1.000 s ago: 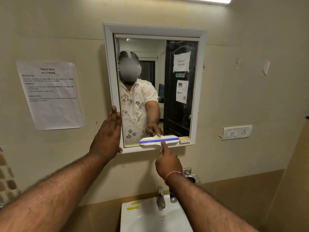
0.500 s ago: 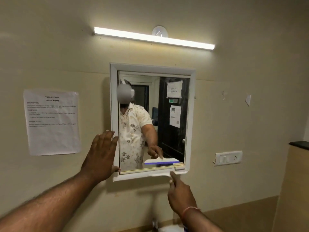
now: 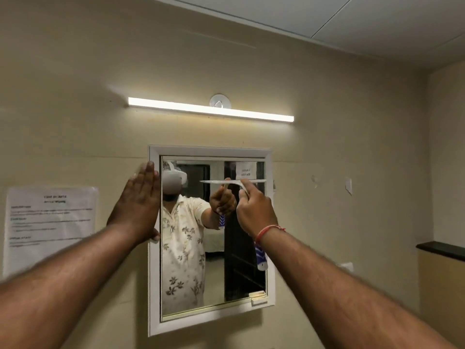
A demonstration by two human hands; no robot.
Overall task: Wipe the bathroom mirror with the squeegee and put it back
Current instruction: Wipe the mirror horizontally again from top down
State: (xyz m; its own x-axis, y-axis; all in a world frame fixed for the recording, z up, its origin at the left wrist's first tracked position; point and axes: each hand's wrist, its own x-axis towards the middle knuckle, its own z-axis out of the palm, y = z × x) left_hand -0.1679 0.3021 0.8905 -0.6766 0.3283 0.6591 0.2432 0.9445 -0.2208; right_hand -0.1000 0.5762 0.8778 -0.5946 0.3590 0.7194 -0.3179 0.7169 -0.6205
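The white-framed bathroom mirror (image 3: 154, 285) hangs on the beige wall. My right hand (image 3: 254, 211) is closed around the white squeegee (image 3: 254, 181), whose thin blade lies flat against the upper part of the glass. The squeegee's blue-and-white handle end pokes out below my wrist. My left hand (image 3: 137, 207) is flat and open, pressed against the mirror's left frame edge. The glass reflects a person in a floral shirt holding the same tool.
A lit tube light (image 3: 210, 109) runs above the mirror. A printed paper sheet (image 3: 50, 220) is taped to the wall at the left. A dark ledge (image 3: 440, 249) juts out at the right, with a white wall switch (image 3: 348, 267) near it.
My right hand has lifted the squeegee from the mirror's bottom edge to its upper part. My left hand slid up the left frame. The view tilted upward, losing the sink.
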